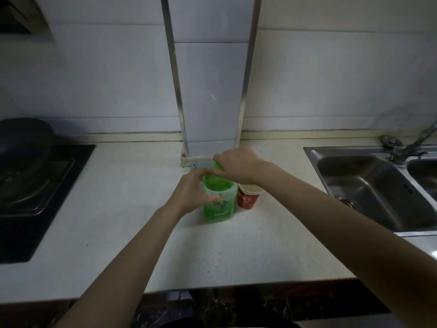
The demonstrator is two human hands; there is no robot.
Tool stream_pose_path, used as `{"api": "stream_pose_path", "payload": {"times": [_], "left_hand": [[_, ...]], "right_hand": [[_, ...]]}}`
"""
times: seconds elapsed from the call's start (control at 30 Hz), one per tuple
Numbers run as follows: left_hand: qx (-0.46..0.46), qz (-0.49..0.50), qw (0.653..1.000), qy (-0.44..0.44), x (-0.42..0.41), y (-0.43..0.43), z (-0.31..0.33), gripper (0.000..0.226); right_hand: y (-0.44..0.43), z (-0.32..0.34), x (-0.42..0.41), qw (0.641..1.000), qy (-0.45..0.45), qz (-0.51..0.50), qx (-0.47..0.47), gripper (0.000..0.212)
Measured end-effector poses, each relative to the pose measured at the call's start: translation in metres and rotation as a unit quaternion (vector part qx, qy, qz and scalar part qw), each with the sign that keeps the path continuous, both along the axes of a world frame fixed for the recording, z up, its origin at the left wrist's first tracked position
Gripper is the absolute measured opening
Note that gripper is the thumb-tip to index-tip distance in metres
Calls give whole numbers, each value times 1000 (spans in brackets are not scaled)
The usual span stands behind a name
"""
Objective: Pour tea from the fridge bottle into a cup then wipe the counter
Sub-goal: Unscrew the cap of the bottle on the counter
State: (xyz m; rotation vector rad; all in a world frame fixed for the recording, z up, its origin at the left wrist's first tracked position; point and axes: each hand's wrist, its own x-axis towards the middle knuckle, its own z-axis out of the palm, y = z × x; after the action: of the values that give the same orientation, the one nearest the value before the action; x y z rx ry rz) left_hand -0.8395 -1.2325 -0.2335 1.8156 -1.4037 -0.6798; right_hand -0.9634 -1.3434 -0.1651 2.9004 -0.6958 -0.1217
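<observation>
A green tea bottle [218, 207] stands upright on the white counter [236, 252], in front of a tiled pillar. My left hand [191, 192] wraps around the bottle's upper body from the left. My right hand [238, 165] is closed over the bottle's top, hiding the cap. A red paper cup [248, 197] stands right next to the bottle on its right side, partly under my right wrist. A bluish cloth [198, 165] peeks out behind the bottle at the pillar's base.
A black gas hob [35, 200] with a dark pan [21, 143] fills the left. A steel double sink [369, 185] with a tap [416, 143] lies to the right. The counter's front edge runs below my forearms.
</observation>
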Motion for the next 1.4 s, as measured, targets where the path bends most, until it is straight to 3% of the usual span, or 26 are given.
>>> {"api": "stream_pose_path", "payload": {"times": [0.1, 0.2, 0.4, 0.47, 0.53, 0.63, 0.73, 0.83, 0.93, 1.1, 1.2, 1.3, 1.4], "left_hand": [[-7, -9, 1000, -12, 0, 0, 0, 66], [-8, -9, 1000, -11, -1, 2, 0, 66], [-13, -20, 1000, -9, 2, 1, -1, 66], [-14, -23, 1000, -11, 3, 1, -1, 67], [-13, -24, 1000, -12, 4, 1, -2, 69], [-11, -22, 1000, -4, 5, 1, -3, 73], [-9, -24, 1000, 2, 6, 0, -4, 73], [0, -25, 1000, 4, 7, -1, -6, 71], [-2, -17, 1000, 5, 7, -1, -8, 72], [-11, -16, 1000, 22, 6, -2, -9, 66], [-17, -18, 999, 25, 6, -1, -10, 65], [-30, -30, 999, 24, 6, -1, -8, 64], [-22, -26, 999, 16, 7, -1, -11, 61]], "right_hand": [[-6, 7, -6, 994, -1, 83, 72, 36], [-7, 10, -10, 987, -18, 104, 124, 30], [-9, 13, 1, 1000, 13, -1, 0, 57], [-7, 7, 3, 1000, 16, 19, -15, 54], [-9, 5, -1, 997, 1, 67, 37, 37], [-17, 12, -10, 975, -24, 112, 191, 23], [-17, 18, -15, 971, -34, 91, 218, 37], [-9, 13, -12, 982, -53, 34, 178, 50], [-6, 10, -8, 991, -74, 34, 104, 37], [-7, 16, -10, 978, -76, 101, 169, 16], [-10, 19, -12, 964, -71, 104, 235, 28], [-6, 19, -12, 953, -87, 61, 285, 55], [-2, 18, -9, 984, -86, 20, 153, 48]]}}
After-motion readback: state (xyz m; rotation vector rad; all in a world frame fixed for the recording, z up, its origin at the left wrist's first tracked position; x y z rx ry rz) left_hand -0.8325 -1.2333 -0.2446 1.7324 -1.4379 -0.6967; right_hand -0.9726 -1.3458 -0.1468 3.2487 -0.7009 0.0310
